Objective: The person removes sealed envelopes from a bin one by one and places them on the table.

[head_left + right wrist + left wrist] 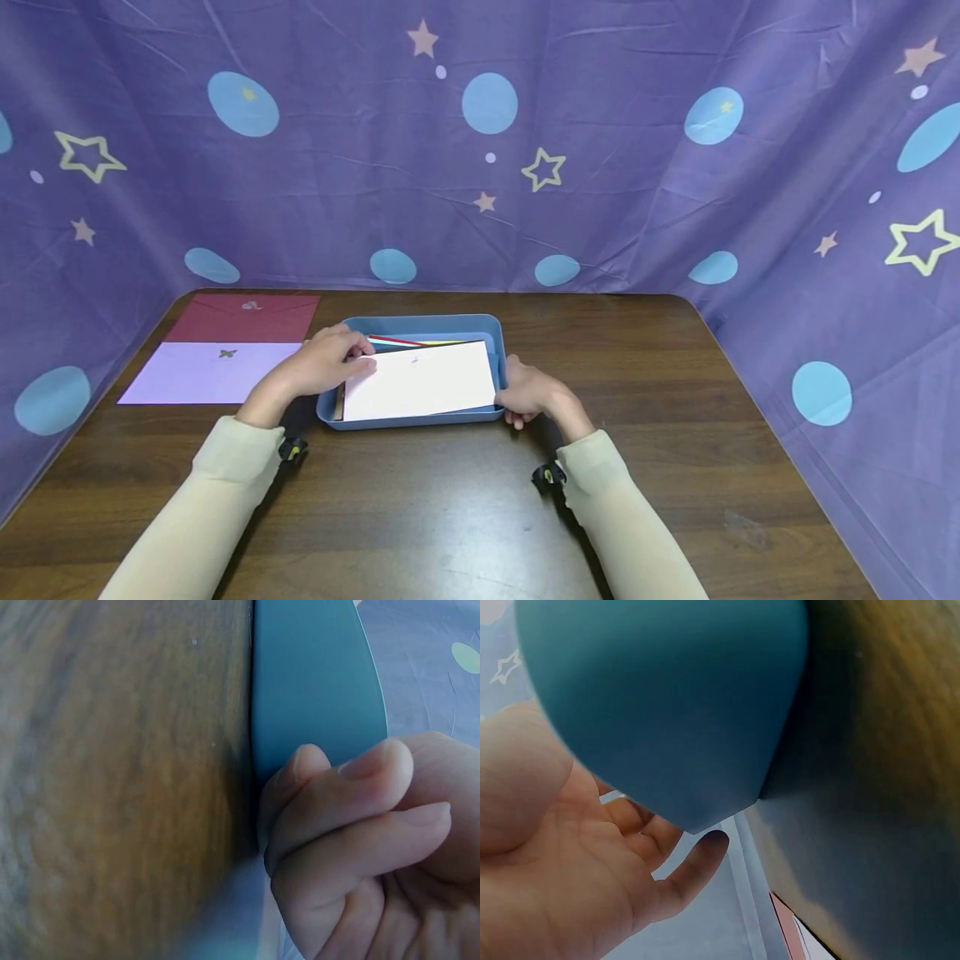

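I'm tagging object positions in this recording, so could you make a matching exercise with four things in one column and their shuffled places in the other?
Column one:
1. maroon envelope
2. lavender paper
3. white paper
4. right hand

Column two:
A. lying inside the blue tray
B. left part of the table, near its back edge
C. at the tray's right end
D. left part of the table, nearer the person than the other piece there

Pairs: 1-B, 2-D, 3-A, 4-C

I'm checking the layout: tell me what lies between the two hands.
The blue tray and the white paper inside it, in the head view.
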`<state>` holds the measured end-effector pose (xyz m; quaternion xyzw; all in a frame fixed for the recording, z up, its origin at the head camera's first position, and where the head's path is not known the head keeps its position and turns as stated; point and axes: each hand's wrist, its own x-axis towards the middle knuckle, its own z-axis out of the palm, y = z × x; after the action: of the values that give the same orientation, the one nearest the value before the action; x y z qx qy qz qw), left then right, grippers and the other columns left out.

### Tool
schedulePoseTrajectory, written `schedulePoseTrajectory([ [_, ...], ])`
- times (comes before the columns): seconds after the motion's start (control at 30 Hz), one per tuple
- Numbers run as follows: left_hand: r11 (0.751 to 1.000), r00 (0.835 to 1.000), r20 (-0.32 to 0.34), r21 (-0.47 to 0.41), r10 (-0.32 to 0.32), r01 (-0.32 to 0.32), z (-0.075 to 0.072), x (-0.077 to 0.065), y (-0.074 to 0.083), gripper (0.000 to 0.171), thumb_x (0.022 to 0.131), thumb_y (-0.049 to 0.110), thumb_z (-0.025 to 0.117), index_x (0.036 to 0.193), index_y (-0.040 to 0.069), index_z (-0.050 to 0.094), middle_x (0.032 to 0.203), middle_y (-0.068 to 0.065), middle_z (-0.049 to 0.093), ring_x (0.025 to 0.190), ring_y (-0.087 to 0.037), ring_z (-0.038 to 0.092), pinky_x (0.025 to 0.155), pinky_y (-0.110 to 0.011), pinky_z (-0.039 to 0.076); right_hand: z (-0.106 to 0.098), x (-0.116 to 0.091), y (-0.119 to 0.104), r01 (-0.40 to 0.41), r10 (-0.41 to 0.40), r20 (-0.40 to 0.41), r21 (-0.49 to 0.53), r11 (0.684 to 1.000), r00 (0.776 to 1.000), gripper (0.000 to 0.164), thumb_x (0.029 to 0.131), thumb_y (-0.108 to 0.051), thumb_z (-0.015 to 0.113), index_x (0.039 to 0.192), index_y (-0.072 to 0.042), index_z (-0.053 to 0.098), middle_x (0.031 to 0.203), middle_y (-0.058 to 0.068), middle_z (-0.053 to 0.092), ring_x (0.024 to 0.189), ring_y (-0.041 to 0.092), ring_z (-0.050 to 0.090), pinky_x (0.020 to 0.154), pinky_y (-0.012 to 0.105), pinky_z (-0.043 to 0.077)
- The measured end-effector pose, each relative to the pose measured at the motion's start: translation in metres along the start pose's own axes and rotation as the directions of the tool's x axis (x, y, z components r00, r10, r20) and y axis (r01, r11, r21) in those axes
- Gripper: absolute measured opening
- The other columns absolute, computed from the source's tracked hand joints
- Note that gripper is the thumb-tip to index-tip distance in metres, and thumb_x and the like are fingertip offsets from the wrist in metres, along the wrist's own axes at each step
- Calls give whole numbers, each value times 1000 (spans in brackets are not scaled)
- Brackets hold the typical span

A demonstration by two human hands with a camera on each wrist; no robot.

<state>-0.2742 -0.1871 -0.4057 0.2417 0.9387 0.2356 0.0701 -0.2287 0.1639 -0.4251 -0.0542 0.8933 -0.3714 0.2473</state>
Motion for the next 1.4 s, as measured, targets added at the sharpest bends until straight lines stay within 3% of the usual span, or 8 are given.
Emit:
schedulePoseTrajectory([
  [0.17,999,999,-31,-35,34,-35,-6,-3,3,22,101,21,73,115,4,71,106,-12,63,103,-30,56,88,-44,45,1,1,1,-1,1,1,-8,1000,1000,57,100,-5,59,146,11,29,65,9,64,45,15,57,45,26,48],
  [0.27,998,998,-50,-45,47,-49,-13,-7,8,21,100,22,74,113,6,70,107,-12,68,105,-33,58,89,-50,42,1,1,1,-5,5,2,-1,1000,1000,60,99,-4,59,148,12,27,65,9,63,45,15,57,45,26,48],
  [0.4,997,999,-48,-81,-13,9,-21,-11,12,24,101,23,74,116,5,70,105,-9,70,101,-28,60,87,-46,44,1,2,0,-11,11,1,9,1000,1000,62,99,-3,57,151,12,25,65,9,63,46,15,57,45,26,48],
  [0.53,987,995,-8,-129,-102,100,-27,-13,12,31,102,29,72,121,3,70,105,-9,67,97,-25,59,82,-38,48,1,2,0,-13,13,1,3,1000,1000,64,99,-3,57,152,11,25,65,9,62,46,15,57,45,26,48],
  [0.63,984,992,25,-124,-127,130,-30,-14,11,33,101,31,74,119,4,72,104,-8,69,96,-25,60,81,-37,48,2,2,0,-15,15,3,9,1000,1000,65,98,-3,57,152,12,24,64,8,62,45,15,57,45,25,47],
  [0.87,975,988,113,-187,-104,124,-31,-18,8,25,95,24,81,106,5,69,87,-3,65,83,-20,56,71,-32,45,2,2,0,-16,16,-1,23,1000,1000,61,97,-2,57,148,10,28,63,8,62,44,15,57,44,25,46],
  [1.17,921,979,200,-372,-39,112,-27,-18,-4,24,92,12,82,104,0,66,87,-4,70,82,-15,62,72,-28,52,1,2,0,-9,9,-4,22,1000,1000,58,96,-1,56,146,10,30,64,8,62,45,15,57,45,26,48],
  [1.4,824,970,241,-541,-43,171,-27,-15,-10,28,98,8,75,116,-9,64,100,-11,77,88,-14,73,83,-31,62,1,1,0,-17,16,6,21,1000,1000,63,97,-2,57,150,10,27,66,8,63,46,15,57,46,26,48],
])
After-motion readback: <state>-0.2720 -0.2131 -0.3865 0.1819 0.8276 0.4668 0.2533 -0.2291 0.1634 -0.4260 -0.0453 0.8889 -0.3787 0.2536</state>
